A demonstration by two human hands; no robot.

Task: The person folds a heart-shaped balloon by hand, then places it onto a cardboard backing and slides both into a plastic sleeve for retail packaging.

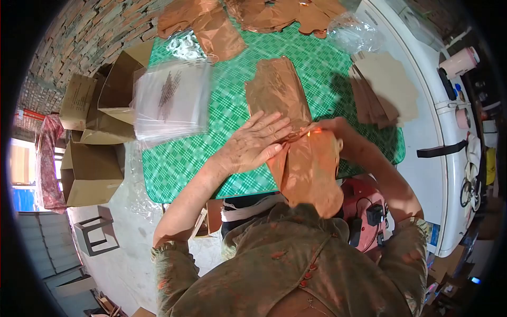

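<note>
A shiny, thin copper-brown sheet [277, 90] lies folded lengthwise on the green checked tablecloth [232, 100], and its near end hangs over the table edge towards my body. Flat on the sheet's left side rests my left hand [259, 140], fingers stretched out and nothing gripped. My right hand [330, 129] is at the sheet's right edge, its fingertips pinching a gathered fold near my left fingertips. Part of the right hand's fingers is in shadow.
Left on the table is a stack of clear plastic bags [171, 100], with white ring-like pieces [186, 45] behind. More brown sheets [219, 34] lie at the far edge. Beige cards [388, 87] lie at right, near crumpled clear plastic [356, 31]. Cardboard boxes [92, 174] stand at left.
</note>
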